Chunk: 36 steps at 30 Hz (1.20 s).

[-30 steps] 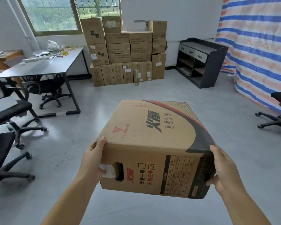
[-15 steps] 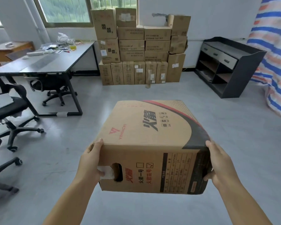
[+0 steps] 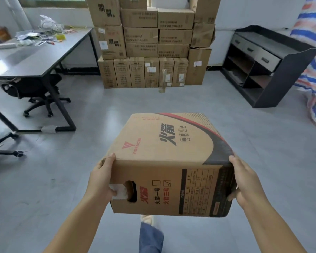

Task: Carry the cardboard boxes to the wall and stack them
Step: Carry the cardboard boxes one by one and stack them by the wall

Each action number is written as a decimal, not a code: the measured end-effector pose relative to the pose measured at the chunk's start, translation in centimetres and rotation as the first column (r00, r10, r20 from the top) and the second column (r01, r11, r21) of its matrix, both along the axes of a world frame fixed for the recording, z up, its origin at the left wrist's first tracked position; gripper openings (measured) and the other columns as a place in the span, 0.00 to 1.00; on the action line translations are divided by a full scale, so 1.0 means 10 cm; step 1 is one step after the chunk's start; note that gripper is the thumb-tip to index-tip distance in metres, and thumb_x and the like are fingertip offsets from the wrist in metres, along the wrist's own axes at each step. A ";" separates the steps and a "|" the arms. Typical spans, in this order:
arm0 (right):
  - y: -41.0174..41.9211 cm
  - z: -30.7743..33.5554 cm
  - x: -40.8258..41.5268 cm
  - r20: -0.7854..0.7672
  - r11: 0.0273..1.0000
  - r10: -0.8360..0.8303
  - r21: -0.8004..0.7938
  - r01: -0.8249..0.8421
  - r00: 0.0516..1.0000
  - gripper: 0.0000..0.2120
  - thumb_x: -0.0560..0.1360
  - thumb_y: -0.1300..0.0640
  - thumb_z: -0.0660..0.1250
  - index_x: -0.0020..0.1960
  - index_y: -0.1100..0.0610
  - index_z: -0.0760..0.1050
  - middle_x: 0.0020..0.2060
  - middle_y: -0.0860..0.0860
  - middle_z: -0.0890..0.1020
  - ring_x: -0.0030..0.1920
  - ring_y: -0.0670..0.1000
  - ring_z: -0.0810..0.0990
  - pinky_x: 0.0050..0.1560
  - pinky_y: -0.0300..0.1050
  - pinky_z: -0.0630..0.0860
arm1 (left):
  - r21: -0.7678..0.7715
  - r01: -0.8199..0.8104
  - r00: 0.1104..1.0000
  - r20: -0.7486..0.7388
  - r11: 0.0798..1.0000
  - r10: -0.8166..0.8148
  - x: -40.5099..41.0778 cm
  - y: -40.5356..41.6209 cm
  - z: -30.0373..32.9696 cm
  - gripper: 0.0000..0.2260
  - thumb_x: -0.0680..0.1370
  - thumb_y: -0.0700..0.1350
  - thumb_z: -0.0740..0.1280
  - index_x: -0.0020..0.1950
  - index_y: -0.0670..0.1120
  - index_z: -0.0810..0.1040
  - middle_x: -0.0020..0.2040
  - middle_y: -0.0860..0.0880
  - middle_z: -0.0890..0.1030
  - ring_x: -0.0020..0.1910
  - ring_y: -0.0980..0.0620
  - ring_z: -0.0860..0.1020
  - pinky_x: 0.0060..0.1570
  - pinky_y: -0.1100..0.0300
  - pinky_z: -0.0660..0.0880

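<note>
Seemingly matte corrugated cardboard box (image 3: pixel 164 161)

This looks like an office room doubling as storage. A tall stack of cardboard boxes (image 3: pixel 150 44) stands against the white wall under a window; left of the stack is a grey work surface (image 3: pixel 31 59) strewn with papers and small clutter, with black swivel chairs (image 3: pixel 38 95) tucked beneath and beside it. Right of the stack sits a dark cabinet (image 3: pixel 266 66) with drawers and open shelves, and beyond that hangs a striped tarpaulin (image 3: pixel 314 57) over the bare grey floor (image 3: pixel 98 110).
</note>
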State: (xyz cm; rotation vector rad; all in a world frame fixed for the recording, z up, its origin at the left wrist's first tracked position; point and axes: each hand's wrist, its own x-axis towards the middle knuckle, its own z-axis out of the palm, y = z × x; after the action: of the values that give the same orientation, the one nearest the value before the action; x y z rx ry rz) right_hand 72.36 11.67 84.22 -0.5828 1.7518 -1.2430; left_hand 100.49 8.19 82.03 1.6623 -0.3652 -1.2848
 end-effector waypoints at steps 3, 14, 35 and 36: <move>-0.71 0.00 -0.04 -0.003 0.999 -0.031 0.007 0.031 1.000 0.10 0.81 0.51 0.57 0.45 0.50 0.74 0.39 0.49 0.77 0.40 0.47 0.74 0.41 0.56 0.72 | 0.010 0.022 1.000 -0.001 1.000 -0.022 -0.03 -0.78 -0.03 0.09 0.79 0.52 0.63 0.56 0.50 0.73 0.59 0.49 0.69 0.58 0.46 0.66 0.61 0.34 0.66; -2.85 0.17 -0.29 -0.015 0.992 -0.129 -0.016 0.129 0.992 0.09 0.80 0.51 0.57 0.54 0.53 0.75 0.39 0.50 0.77 0.40 0.49 0.76 0.38 0.51 0.74 | -0.023 0.136 0.990 -0.018 0.990 -0.137 -0.34 -3.17 0.21 0.07 0.79 0.52 0.63 0.42 0.53 0.73 0.47 0.53 0.72 0.55 0.47 0.67 0.51 0.44 0.68; -7.64 0.41 -1.53 -0.093 0.996 0.048 -0.066 -0.054 0.995 0.10 0.80 0.50 0.58 0.52 0.52 0.76 0.35 0.51 0.77 0.36 0.51 0.76 0.33 0.47 0.73 | -0.094 -0.033 0.999 -0.026 0.995 0.031 -1.48 -7.42 0.24 0.09 0.79 0.52 0.62 0.56 0.51 0.72 0.57 0.50 0.71 0.57 0.47 0.67 0.58 0.32 0.66; -7.85 0.42 -1.53 -0.100 0.996 0.058 -0.063 -0.064 0.993 0.10 0.80 0.50 0.58 0.51 0.52 0.76 0.35 0.52 0.77 0.37 0.51 0.77 0.36 0.52 0.75 | -0.097 -0.041 0.999 -0.025 0.994 0.039 -1.48 -7.65 0.24 0.09 0.80 0.52 0.62 0.56 0.51 0.72 0.58 0.50 0.70 0.57 0.47 0.67 0.59 0.32 0.65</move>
State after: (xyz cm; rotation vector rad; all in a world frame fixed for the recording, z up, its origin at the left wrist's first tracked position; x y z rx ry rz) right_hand 57.07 -66.81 88.41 -0.7416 1.7651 -1.2522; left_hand 85.72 -68.33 84.43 1.5641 -0.3734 -1.2355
